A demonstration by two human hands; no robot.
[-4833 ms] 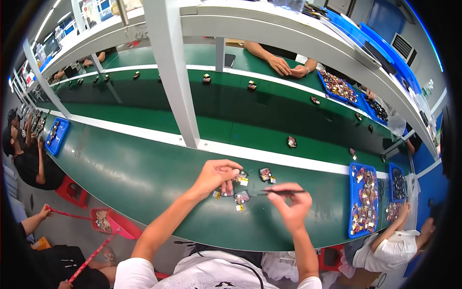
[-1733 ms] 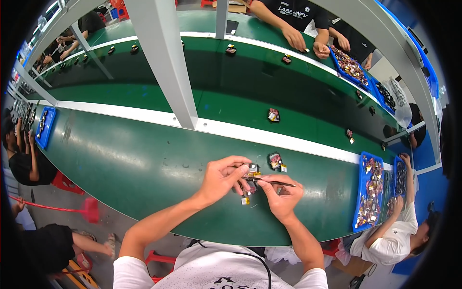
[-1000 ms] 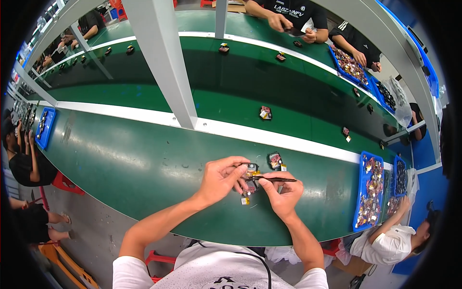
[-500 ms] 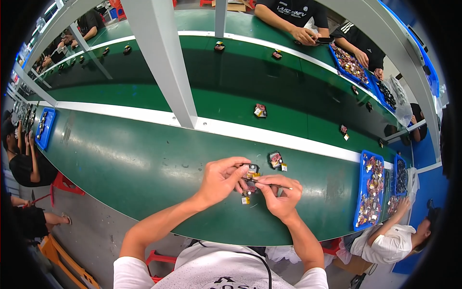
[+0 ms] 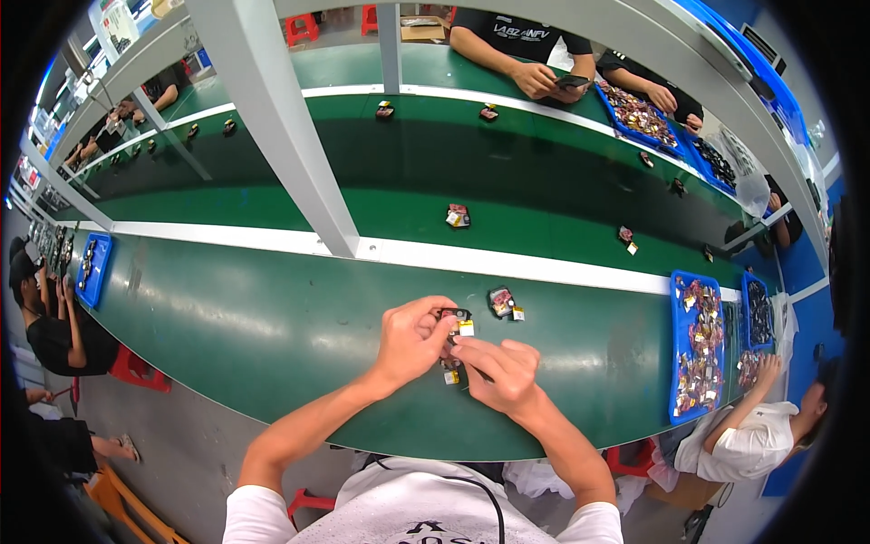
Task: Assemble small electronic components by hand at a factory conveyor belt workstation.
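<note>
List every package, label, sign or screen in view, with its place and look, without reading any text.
Cardboard box: far top, behind the belts, brown, flat, rectangular.
Wall sign: top left, pale rectangular panel.
Yellow label: small square tag on the dark part at the left hand.
No screen is clearly visible.

The tabletop (image 5: 227,317) lay bare to the left of the hands, open green belt out to a blue tray (image 5: 93,267) at the far left edge. Just right of the left hand (image 5: 412,340) a small part (image 5: 501,301) sat in the way, and another (image 5: 450,375) lay under the right hand (image 5: 498,374). Farther right a full blue bin (image 5: 696,349) blocked the edge. Ahead, a slanted white post (image 5: 281,136) and a white divider strip (image 5: 507,263) barred reach to the far belt.
</note>
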